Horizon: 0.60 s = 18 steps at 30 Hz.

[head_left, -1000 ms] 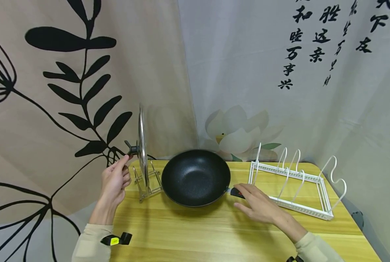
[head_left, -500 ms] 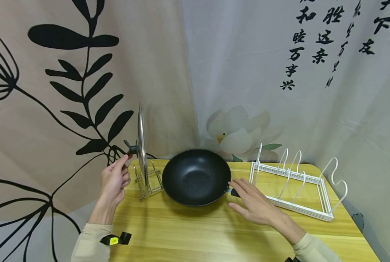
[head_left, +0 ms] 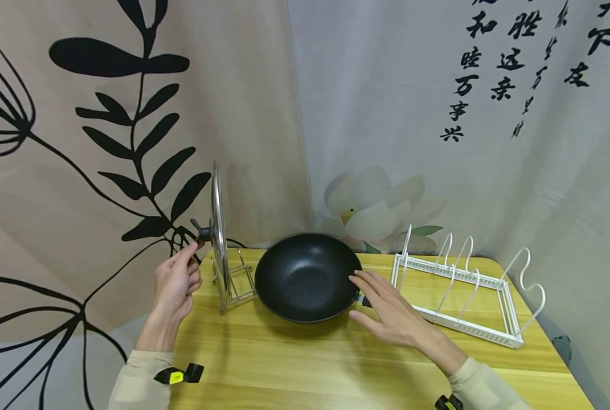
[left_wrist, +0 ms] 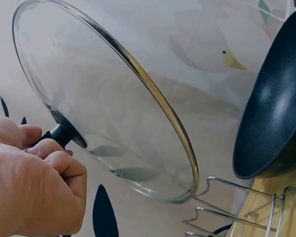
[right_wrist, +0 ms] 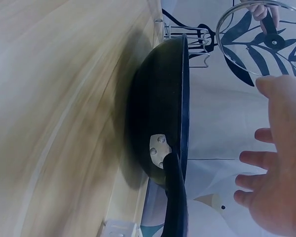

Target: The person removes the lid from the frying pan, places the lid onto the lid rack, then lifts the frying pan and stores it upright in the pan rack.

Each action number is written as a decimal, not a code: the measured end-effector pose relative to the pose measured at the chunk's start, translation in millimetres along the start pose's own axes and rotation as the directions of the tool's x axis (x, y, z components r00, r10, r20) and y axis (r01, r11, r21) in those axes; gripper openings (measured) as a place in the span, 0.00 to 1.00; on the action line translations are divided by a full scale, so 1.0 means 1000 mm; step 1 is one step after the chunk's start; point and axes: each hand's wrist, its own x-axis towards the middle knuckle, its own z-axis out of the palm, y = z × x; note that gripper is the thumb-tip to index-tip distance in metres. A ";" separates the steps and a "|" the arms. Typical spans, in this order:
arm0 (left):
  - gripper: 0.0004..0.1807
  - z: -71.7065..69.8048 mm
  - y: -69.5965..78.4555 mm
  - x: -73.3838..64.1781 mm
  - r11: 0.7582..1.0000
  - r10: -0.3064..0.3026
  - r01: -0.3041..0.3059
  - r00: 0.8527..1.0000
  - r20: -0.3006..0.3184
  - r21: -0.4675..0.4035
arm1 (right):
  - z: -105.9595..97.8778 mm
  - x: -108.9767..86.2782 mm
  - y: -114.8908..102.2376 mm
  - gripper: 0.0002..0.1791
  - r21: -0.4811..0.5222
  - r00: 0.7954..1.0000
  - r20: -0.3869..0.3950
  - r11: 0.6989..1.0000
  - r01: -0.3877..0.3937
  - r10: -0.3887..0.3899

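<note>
My left hand (head_left: 176,285) pinches the dark knob (left_wrist: 63,134) of a round glass lid (head_left: 218,228) with a metal rim. The lid stands on edge, nearly edge-on in the head view, its lower rim right at a small wire rack (left_wrist: 237,187). To the right of that rack sits a black wok (head_left: 307,276) on the table. My right hand (head_left: 392,313) hovers over the wok's black handle (right_wrist: 175,202), fingers spread and extended, fingertips overlapping the wok's right rim in the head view. The right wrist view shows that hand apart from the handle, holding nothing.
A white dish rack (head_left: 469,326) with upright wire loops stands on the right part of the wooden table (head_left: 294,364). Behind the table hangs a printed curtain (head_left: 253,114) with plants, a lotus and characters.
My right hand has moved left from the wok's handle towards its rim, fingers lifted away. The lid, in my left hand, has shifted slightly left. The wok has stayed in place.
</note>
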 end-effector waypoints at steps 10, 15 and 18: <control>0.14 -0.003 -0.001 0.000 1.000 0.004 -0.004 1.000 -0.007 0.013 | 0.002 0.011 -0.004 0.42 0.021 1.000 -0.010 1.000 0.010 -0.009; 0.14 -0.005 -0.001 -0.002 1.000 0.007 -0.007 1.000 -0.016 0.013 | 0.003 0.017 -0.007 0.42 0.031 1.000 -0.001 1.000 0.005 -0.005; 0.13 -0.006 -0.001 -0.002 1.000 0.005 -0.004 1.000 -0.024 0.013 | 0.003 0.021 -0.008 0.42 0.035 1.000 0.004 0.999 0.002 -0.002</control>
